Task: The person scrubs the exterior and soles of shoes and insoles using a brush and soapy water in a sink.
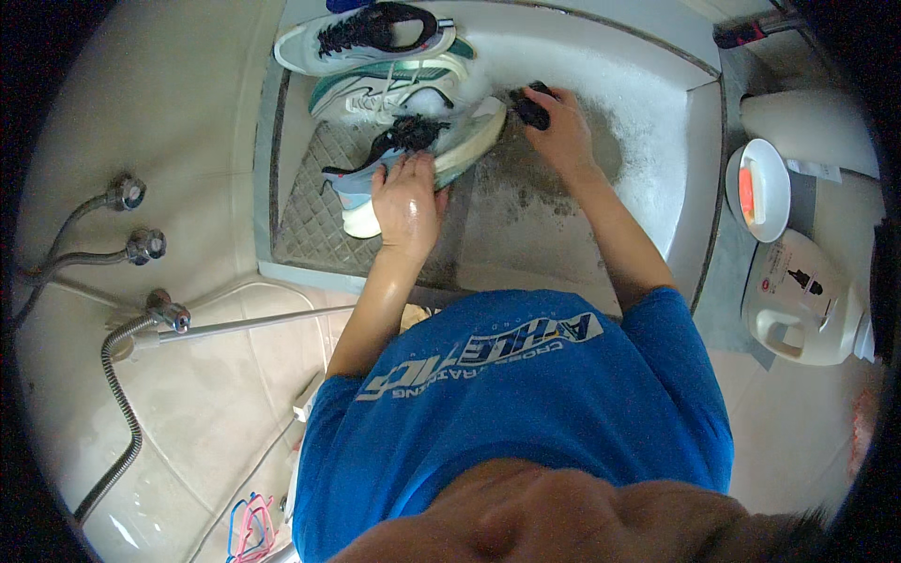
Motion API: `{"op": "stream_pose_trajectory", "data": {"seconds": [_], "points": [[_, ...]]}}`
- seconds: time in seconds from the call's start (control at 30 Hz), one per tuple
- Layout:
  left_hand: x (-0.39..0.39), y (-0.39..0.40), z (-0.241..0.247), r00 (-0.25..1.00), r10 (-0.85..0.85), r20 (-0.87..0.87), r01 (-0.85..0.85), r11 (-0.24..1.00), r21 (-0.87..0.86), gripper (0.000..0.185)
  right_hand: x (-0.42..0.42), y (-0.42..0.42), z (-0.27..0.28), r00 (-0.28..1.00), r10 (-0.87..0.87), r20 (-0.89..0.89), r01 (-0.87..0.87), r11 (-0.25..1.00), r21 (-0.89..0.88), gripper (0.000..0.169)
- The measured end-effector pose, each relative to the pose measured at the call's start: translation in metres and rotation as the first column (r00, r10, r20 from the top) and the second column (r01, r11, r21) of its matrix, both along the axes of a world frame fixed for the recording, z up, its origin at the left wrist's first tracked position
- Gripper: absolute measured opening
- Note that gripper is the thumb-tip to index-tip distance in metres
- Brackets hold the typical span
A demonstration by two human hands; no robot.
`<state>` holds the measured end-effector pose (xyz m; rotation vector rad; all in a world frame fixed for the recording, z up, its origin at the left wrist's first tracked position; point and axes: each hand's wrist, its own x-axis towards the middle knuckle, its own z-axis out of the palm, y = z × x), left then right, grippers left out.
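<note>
My left hand (pixel 408 204) grips a wet sneaker (pixel 468 144) with black laces and a pale sole by its side. The shoe lies tilted on its side in a stone sink, its toe towards my right hand. My right hand (pixel 563 130) holds a black brush (pixel 529 107) just beyond the toe, apart from the shoe; the bristles are hidden. Behind the held shoe lie a white and green sneaker (pixel 383 88) with white laces and, on the sink's far left corner, a light grey sneaker (pixel 366 35) with black laces.
The sink has a ribbed washboard slope (pixel 317 211) at left and white suds (pixel 598 56) at its back and right. On the right ledge are a white bowl (pixel 774 193) with a bar of soap and a large detergent jug (pixel 802 295). Metal valves (pixel 146 246) and hoses are on the left wall.
</note>
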<state>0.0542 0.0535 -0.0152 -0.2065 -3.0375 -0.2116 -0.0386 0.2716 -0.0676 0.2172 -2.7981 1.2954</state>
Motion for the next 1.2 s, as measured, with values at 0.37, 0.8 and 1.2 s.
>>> {"op": "stream_pose_trajectory", "data": {"seconds": [0.37,0.8,1.2], "points": [[-0.007,-0.063,0.027,0.955,0.040,0.295,-0.095,0.981,0.172,0.076,-0.003,-0.009,-0.016,0.997,0.063,-0.052,-0.077,0.945,-0.319,0.057],[0.015,-0.036,0.020,1.000,0.022,-0.006,-0.022,0.998,-0.052,0.069,0.014,-0.064,0.076,0.899,0.438,0.024,-0.418,0.837,0.355,0.056],[0.007,-0.071,-0.004,0.998,-0.028,-0.059,0.045,0.953,0.301,0.058,0.026,-0.104,0.044,0.865,0.480,-0.146,-0.448,0.870,0.204,0.054]]}}
